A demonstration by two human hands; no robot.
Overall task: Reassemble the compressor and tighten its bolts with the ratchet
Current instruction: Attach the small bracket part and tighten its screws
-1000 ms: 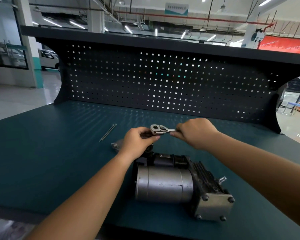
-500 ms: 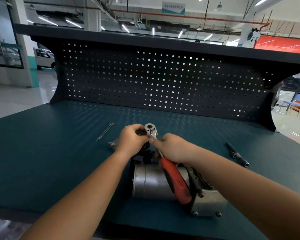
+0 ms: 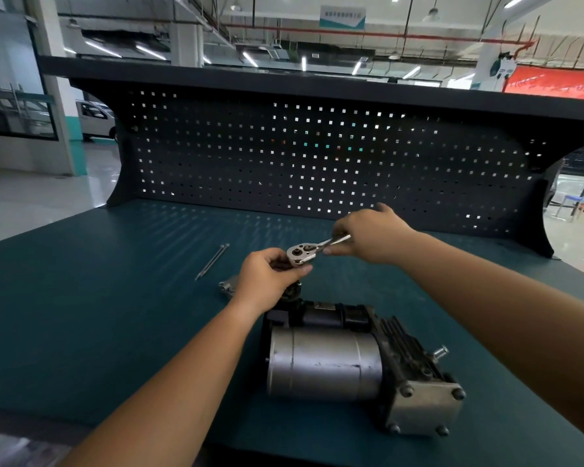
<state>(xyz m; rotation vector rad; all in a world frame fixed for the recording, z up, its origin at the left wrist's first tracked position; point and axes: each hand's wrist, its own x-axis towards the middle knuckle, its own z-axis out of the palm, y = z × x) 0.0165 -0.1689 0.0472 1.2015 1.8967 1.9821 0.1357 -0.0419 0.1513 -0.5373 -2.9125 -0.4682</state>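
- Step in hand, as judged: tightening a fastener at the far end of the compressor, with the ratchet set on it.
- Lower centre-right of the frame: a compressor (image 3: 324, 369) with a silver drum, black finned body and grey square end plate, lying on its side on the dark teal bench top (image 3: 98, 315).
- Centre of the frame: chrome round-headed ratchet (image 3: 300, 253), just above the compressor's far black end, shank slanting up to the right.
- Just below and left of it: left hand (image 3: 267, 281), fingers and thumb curled round the ratchet head, steadying it. Socket and fastener hidden beneath.
- Right of centre: right hand (image 3: 373, 237), clenched round the ratchet shank, with the handle hidden inside the fist.
- Lower right: round bolt heads (image 3: 407, 390) seated at the corners of the end plate. Tightness impossible to tell.
- Left of centre, loose on the bench top: two thin long steel rods (image 3: 213, 261) and, nearer the left hand, a small grey metal bracket (image 3: 228, 287). Both apart from the compressor and probably yet to be fitted.
- Next move, as judged: sweeping the handle round while pressing the head down square on the fastener, to stop the socket riding off.
- After that, probably fitting the loose rods and bracket.
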